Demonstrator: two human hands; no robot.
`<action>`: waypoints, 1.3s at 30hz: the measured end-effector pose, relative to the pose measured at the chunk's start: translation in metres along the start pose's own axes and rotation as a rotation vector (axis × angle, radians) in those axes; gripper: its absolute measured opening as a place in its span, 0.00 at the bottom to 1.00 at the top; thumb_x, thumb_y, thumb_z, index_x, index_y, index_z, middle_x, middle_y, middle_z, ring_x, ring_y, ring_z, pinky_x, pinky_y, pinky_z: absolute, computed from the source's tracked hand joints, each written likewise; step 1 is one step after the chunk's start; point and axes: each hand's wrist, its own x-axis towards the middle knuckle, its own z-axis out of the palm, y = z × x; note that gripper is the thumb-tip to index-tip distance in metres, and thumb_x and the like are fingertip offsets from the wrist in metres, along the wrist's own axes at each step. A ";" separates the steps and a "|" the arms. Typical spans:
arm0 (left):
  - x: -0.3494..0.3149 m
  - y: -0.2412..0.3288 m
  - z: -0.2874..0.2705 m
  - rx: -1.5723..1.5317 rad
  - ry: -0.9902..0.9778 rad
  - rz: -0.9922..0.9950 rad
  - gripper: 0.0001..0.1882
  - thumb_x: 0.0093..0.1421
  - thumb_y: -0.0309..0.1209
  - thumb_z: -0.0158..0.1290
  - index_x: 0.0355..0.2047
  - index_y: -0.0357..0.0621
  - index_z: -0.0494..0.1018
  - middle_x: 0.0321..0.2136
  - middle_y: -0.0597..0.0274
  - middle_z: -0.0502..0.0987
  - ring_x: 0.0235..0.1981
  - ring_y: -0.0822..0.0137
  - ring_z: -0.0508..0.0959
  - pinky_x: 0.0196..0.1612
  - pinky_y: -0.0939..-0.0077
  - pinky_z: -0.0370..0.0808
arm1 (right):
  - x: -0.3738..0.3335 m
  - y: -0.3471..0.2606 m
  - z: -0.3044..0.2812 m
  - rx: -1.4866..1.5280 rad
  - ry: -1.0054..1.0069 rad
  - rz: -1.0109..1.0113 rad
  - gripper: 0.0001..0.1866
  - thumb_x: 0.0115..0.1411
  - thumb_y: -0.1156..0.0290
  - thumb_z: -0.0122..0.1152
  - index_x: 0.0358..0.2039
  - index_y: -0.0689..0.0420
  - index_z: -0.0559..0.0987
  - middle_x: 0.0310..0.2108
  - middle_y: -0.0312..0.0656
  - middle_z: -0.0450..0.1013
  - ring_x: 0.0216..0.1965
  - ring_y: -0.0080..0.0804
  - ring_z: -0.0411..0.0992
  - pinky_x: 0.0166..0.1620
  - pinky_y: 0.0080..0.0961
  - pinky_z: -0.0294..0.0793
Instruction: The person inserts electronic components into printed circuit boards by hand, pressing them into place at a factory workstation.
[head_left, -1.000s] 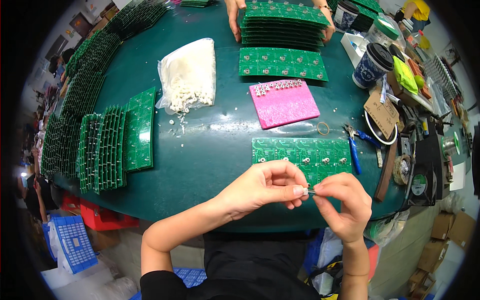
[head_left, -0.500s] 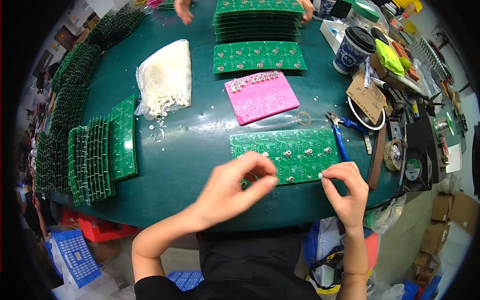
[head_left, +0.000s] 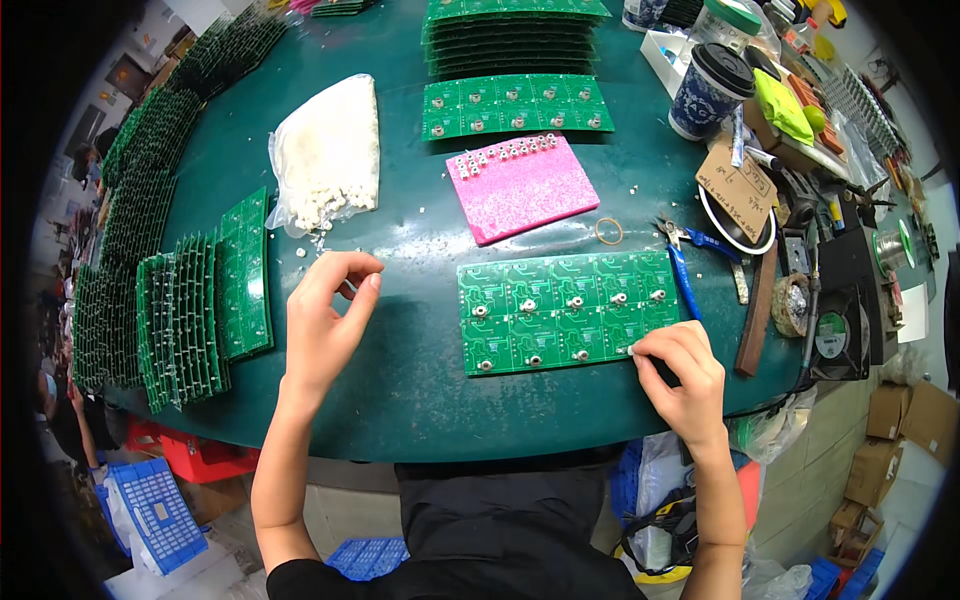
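Note:
A green circuit board [head_left: 545, 335] lies flat in front of me, with two rows of small metal-topped round parts on it. At its lower right corner my right hand [head_left: 685, 378] pinches a small white piece [head_left: 632, 350] between thumb and forefinger, right at the board's surface. Left of the board, over the table, hovers my left hand [head_left: 328, 315]; its thumb and forefinger tips are brought together, and anything between them is too small to make out. Nearest to that hand is a clear plastic bag [head_left: 330, 150] of small off-white pieces, some spilling at its mouth.
Behind the board lies a pink foam block [head_left: 525, 190] with metal parts along its far edge. Blue-handled cutters [head_left: 683, 280] and a rubber band [head_left: 608, 231] lie nearby. Stacked circuit boards [head_left: 180, 315] stand left, others [head_left: 515, 45] at the back. A lidded cup [head_left: 708, 92] stands right.
My left hand has moved left, away from the board and toward the bag. My right hand has shifted slightly left, bringing the white piece onto the board's corner. Another person's hands at the back have left view.

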 end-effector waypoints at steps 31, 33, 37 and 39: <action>-0.008 -0.016 -0.008 -0.029 -0.013 -0.048 0.05 0.58 0.22 0.56 0.36 0.37 0.76 0.31 0.60 0.78 0.29 0.69 0.76 0.34 0.78 0.72 | 0.013 -0.002 -0.008 -0.091 -0.180 -0.147 0.12 0.46 0.83 0.66 0.32 0.58 0.79 0.32 0.38 0.73 0.36 0.38 0.71 0.40 0.32 0.68; -0.008 -0.017 -0.010 -0.029 -0.014 -0.050 0.05 0.58 0.22 0.56 0.36 0.37 0.76 0.31 0.60 0.78 0.29 0.69 0.76 0.34 0.78 0.72 | 0.014 -0.003 -0.009 -0.097 -0.194 -0.141 0.11 0.46 0.83 0.65 0.32 0.58 0.79 0.32 0.38 0.73 0.36 0.38 0.71 0.40 0.32 0.68; -0.008 -0.023 -0.014 -0.035 -0.002 -0.069 0.05 0.59 0.23 0.56 0.36 0.37 0.77 0.32 0.60 0.78 0.29 0.69 0.76 0.34 0.77 0.73 | 0.016 -0.006 -0.011 -0.128 -0.224 -0.118 0.11 0.46 0.83 0.65 0.32 0.58 0.79 0.32 0.38 0.73 0.36 0.38 0.70 0.41 0.32 0.67; -0.007 -0.023 -0.017 -0.039 0.003 -0.083 0.06 0.59 0.23 0.56 0.37 0.38 0.77 0.32 0.60 0.79 0.30 0.69 0.76 0.34 0.77 0.73 | 0.017 -0.008 -0.012 -0.121 -0.234 -0.125 0.11 0.46 0.84 0.65 0.32 0.57 0.78 0.32 0.38 0.73 0.36 0.37 0.70 0.41 0.32 0.67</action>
